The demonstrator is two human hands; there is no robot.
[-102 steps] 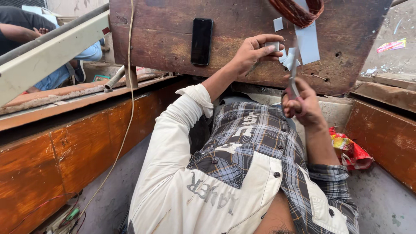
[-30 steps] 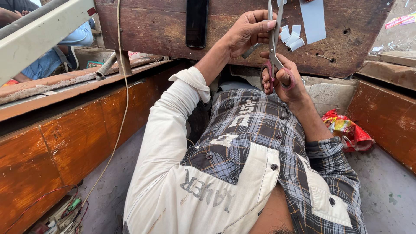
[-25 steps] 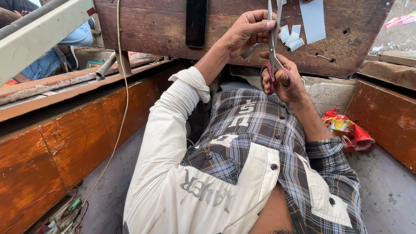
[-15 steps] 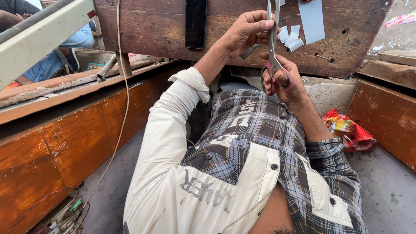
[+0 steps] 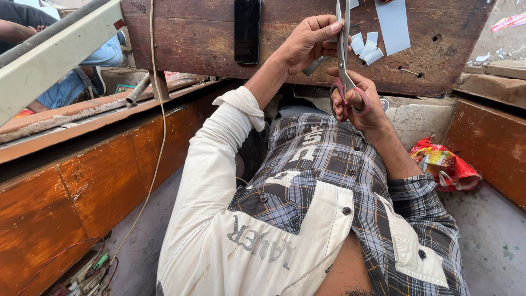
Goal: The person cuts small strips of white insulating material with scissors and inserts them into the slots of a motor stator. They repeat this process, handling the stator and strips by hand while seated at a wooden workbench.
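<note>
The right hand [image 5: 356, 101] has its fingers and thumb threaded through the dark red loop handles of a pair of steel scissors [image 5: 344, 57], closed snugly about them, with the blades pointing straight up toward twelve o'clock. How far the blades themselves are parted cannot be told, since they show nearly edge-on. The left hand [image 5: 307, 44] sits just at ten o'clock of the right, its fingers curled and pinched around a small grey strip of sheet material [image 5: 316, 66] that pokes out below the palm, right beside the scissor blades (whether the blades actually touch it is not clear).

Both hands work in front of a worn dark brown wooden board [image 5: 203, 38]. On it, at two o'clock of the scissors, lie several small pale grey cut pieces [image 5: 366, 47], and beyond them a larger pale grey rectangular sheet [image 5: 392, 24]. A black smartphone [image 5: 247, 30] rests upright on the board at nine o'clock of the left hand.

A crumpled red and yellow plastic wrapper [image 5: 446, 167] lies on the floor at four o'clock of the right hand. At far ten o'clock, another person's arm in a light blue sleeve [image 5: 104, 55] shows behind a pale metal beam [image 5: 55, 66].
</note>
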